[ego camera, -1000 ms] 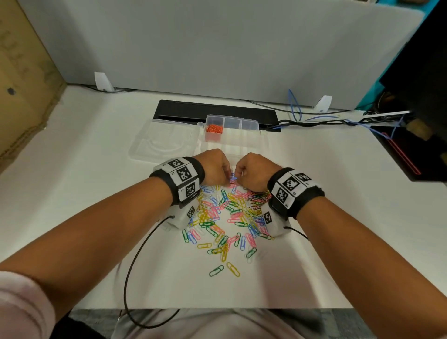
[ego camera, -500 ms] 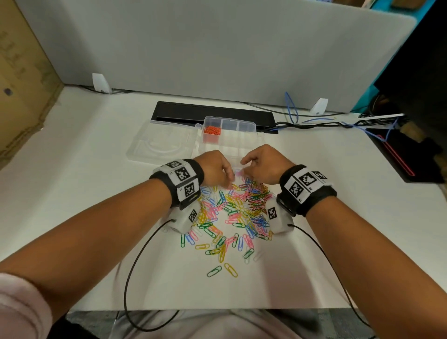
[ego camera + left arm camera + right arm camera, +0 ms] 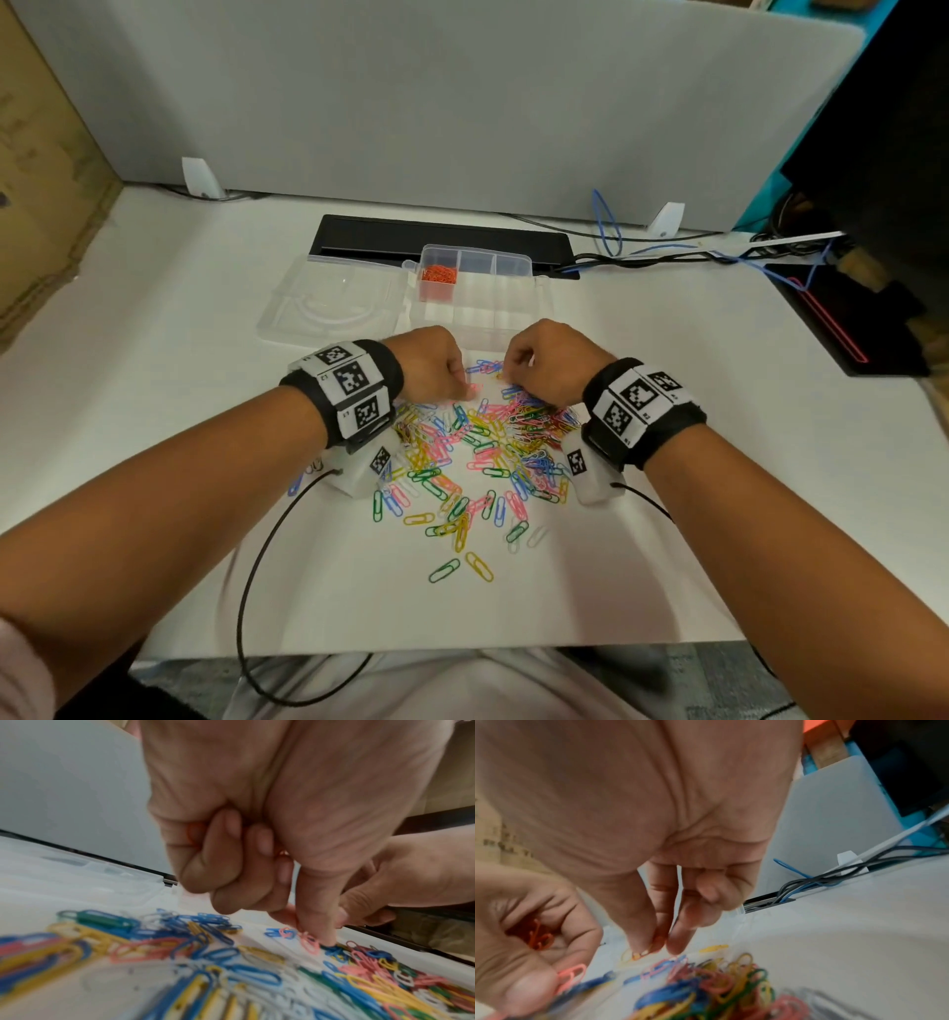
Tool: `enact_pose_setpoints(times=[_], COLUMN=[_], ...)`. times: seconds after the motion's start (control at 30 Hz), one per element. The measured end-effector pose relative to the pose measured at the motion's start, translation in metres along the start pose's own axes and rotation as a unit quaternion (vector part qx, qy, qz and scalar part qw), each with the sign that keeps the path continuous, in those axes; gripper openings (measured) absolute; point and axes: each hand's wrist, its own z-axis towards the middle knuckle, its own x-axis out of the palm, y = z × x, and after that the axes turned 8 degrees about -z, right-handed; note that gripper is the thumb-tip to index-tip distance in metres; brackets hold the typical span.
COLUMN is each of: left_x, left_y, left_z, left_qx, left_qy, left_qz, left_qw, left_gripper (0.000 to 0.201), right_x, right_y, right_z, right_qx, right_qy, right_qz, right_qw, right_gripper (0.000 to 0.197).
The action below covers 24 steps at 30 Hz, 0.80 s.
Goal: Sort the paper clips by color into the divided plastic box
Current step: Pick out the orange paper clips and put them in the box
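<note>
From the head view, the left hand [image 3: 434, 362] and the right hand [image 3: 547, 360] are seen knuckles-up at the far edge of the heap of paper clips [image 3: 482, 452], the heap spreading back from both hands toward the wrists. Just beyond the fingertips lies the divided plastic box [image 3: 506, 303], its open lid [image 3: 328, 308] lying flat beyond the left hand. One compartment, far-left of the hands, is filled with orange clips [image 3: 438, 274]; the other compartments look bare. One box, one lid and two hands are counted; the loose clips run to many dozens in blue, yellow, pink, green, white and orange, too tangled to count.

In the left-wrist view, the left hand's fingers [image 3: 226, 874] are curled into the palm, where a glimpse of orange is caught, while the thumb and forefinger reach down to a pink clip [image 3: 311, 944] on the table.

In the right-wrist view, the right hand's thumb and forefinger tips [image 3: 652, 939] are closed round an orange clip [image 3: 639, 955] lying flat, the other fingers loosely bent. Across from it, several orange clips [image 3: 539, 938] are seen hoarded in the left palm.

The step in hand is judged to be the gathering of orange clips. Next, a clean lift of the pinched clip is called for, without neighbours being dragged along, then a carry to the orange compartment.
</note>
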Motion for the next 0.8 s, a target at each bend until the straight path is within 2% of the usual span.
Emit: enact_pose_setpoints(times=[0.13,0.23,0.5,0.57,0.63,0.7,0.8], left_x=[-0.005,-0.006,-0.010,-0.012,-0.012,-0.009,0.003], left_y=[-0.001,0.000,-0.001,-0.004,-0.006,-0.007,-0.013], left_z=[-0.005,-0.006,-0.012,-0.014,-0.012,-0.008,-0.004], left_qx=[0.012,0.010,0.018,-0.003,-0.044,-0.080,-0.107], left_qy=[-0.004,-0.004,0.011,0.019,0.040,0.061,0.095], left_qz=[-0.017,-0.048,-0.119,-0.178,-0.312,-0.432,-0.542], left_qw=[1.000,0.999,0.993,0.984,0.948,0.896,0.828], left_gripper=[0.027,0.026,0.013,0.017,0.026,0.030,0.031], right_x=[-0.004,-0.003,-0.002,-0.004,-0.010,-0.018,-0.028], right_y=[-0.004,-0.006,-0.009,-0.008,-0.003,0.006,0.025], right_z=[-0.004,-0.009,-0.021,-0.023,-0.024,-0.023,-0.017], right_qx=[0.019,0.041,0.030,0.027,0.016,-0.004,-0.035], right_qy=[-0.006,0.006,0.036,0.025,0.005,-0.027,-0.062], right_qz=[0.129,0.195,0.252,0.266,0.290,0.298,0.291], right_qw=[0.991,0.980,0.967,0.963,0.957,0.954,0.954], right_gripper=[0.022,0.011,0.016,0.015,0.016,0.015,0.014])
